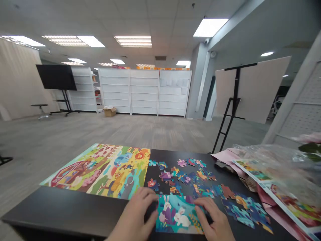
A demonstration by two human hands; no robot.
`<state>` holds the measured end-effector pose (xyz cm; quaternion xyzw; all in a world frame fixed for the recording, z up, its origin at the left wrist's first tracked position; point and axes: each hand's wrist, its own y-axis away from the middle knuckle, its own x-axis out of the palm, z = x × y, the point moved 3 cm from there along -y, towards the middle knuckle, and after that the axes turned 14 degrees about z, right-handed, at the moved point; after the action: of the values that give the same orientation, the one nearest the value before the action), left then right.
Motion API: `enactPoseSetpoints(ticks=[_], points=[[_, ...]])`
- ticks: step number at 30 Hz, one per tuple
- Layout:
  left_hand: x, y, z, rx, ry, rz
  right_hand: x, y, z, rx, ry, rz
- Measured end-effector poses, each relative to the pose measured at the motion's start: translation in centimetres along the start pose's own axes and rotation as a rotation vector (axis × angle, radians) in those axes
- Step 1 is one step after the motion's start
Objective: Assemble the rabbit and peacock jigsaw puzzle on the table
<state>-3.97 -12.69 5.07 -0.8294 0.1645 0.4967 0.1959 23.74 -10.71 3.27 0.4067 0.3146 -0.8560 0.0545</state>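
A rectangular section of jigsaw puzzle with white rabbits on a teal ground (179,217) lies at the near edge of the black table. My left hand (140,214) grips its left edge, thumb and fingers curled against the side. At the opposite edge, my right hand (213,217) has its thumb and index finger on the section's right side. Just beyond are loose puzzle pieces (187,179) in blue, purple and orange. To the right, partly joined dark-blue pieces (247,211) lie beside my right hand.
Two finished animal puzzles (97,167) cover the table's left part. Clear plastic wrap (276,164), pink paper and printed picture sheets (288,204) crowd the right side. Beyond the table stand a board on a black easel (235,90), white shelves (144,90) and a screen (56,77).
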Motion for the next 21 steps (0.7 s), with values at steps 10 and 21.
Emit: enactPoseSetpoints(ticks=[10,21], points=[[-1.5,-5.3,4.3,-0.075,0.025,0.166,0.6,0.0,-2.2,0.001,0.04,0.141],[-2.4,-2.5,4.9,-0.066,-0.025,0.11,0.4,0.1,0.6,-0.02,0.041,0.218]])
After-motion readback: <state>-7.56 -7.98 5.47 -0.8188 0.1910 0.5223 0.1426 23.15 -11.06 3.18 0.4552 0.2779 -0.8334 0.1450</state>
